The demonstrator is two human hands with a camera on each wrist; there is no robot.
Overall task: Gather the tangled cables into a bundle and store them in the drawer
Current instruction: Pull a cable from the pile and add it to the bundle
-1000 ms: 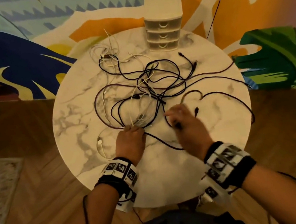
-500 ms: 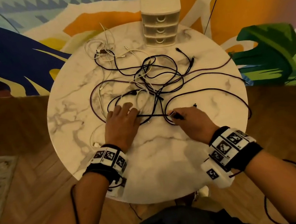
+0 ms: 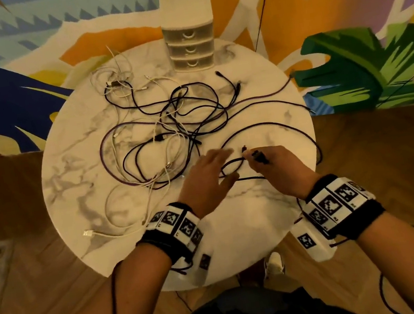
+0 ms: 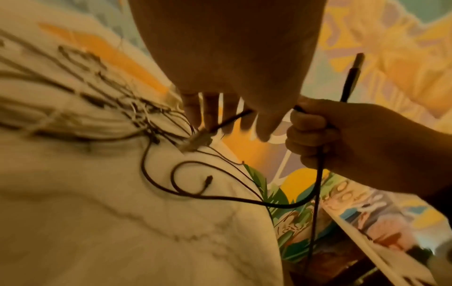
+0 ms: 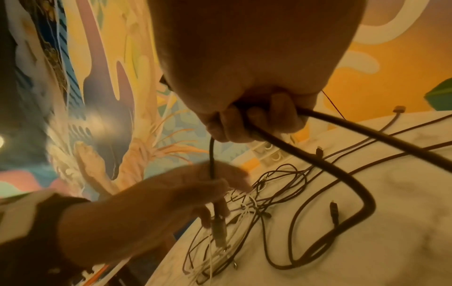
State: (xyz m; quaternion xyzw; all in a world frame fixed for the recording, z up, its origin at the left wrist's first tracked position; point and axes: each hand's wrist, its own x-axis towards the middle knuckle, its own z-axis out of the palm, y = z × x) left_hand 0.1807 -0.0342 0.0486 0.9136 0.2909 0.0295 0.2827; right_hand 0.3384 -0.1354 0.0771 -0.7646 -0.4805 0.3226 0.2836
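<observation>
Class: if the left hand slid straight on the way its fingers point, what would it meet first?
Probably the black cable looped just beyond the left hand, held by the right hand; depth is unclear.

Bare forearms, no sleeves. Black wristbands [image 3: 170, 240] w/ white blocks of b&w square marker tags on both wrists (thin dark cords trail back along each arm).

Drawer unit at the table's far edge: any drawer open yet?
All shut. The drawer unit shows three fronts flush, none pulled out; cables lie spread on the table.
</observation>
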